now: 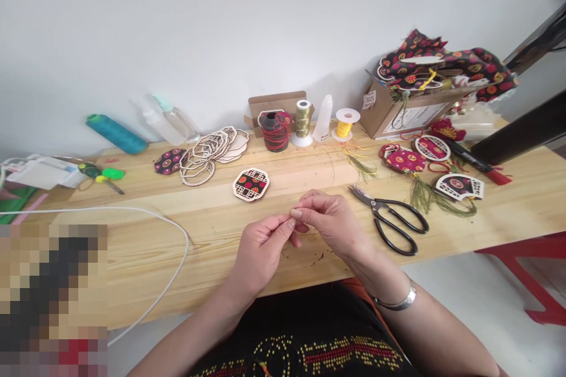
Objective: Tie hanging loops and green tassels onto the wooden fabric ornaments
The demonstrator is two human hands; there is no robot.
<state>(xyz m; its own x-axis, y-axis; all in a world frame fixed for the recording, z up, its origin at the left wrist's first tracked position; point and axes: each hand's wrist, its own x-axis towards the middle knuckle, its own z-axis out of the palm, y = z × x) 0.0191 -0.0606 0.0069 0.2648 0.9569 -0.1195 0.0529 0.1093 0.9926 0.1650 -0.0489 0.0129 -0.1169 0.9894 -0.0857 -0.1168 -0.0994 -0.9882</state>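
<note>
Over the front of the wooden table, my left hand [264, 250] and my right hand [332, 222] meet with fingertips pinched together. Whatever lies between the fingertips is too small or hidden to name. A patterned ornament [251, 184] with a wooden lattice frame lies flat just beyond my left hand. Black-handled scissors [391, 215] rest to the right of my right hand, touching neither hand.
Behind stand a red-and-black thread spool [275, 131], a gold thread spool [303, 123], a white bottle [324, 118] and a yellow thread spool [345, 123]. Wooden frames [207, 153] lie left. A cardboard box [398, 112] holds fabric. A white cable [177, 227] crosses the left side.
</note>
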